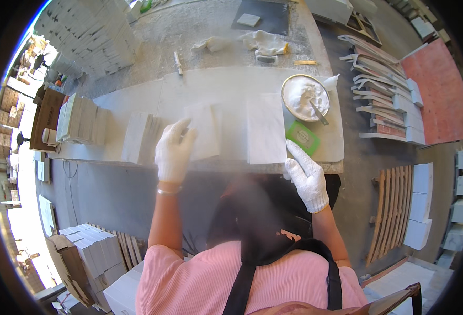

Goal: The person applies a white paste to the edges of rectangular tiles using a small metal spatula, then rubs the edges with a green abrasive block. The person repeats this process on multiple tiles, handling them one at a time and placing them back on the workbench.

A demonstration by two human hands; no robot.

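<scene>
My left hand [172, 155], in a white knit glove, hovers over the table's near side with its fingers loosely bent and apart, and nothing shows in it. It lies between a leaning row of pale tiles [137, 137] and a flat, hazy white tile [202, 131]. My right hand [308, 181], gloved alike, has its fingers stretched out beside the near right corner of a white marble-like tile [265, 128]. Its fingertips seem to touch that edge. Just beyond them lies a green sponge-like block [302, 138]. A bowl of white paste [300, 94] holds a spatula [319, 113].
Stacked tiles [82, 119] stand at the table's left, with a taller stack [87, 37] behind. Crumpled gloves [264, 42], a marker-like stick [178, 63] and a dark board [261, 17] lie farther back. Right of the table are a loaded rack [383, 94] and a wooden pallet [390, 212].
</scene>
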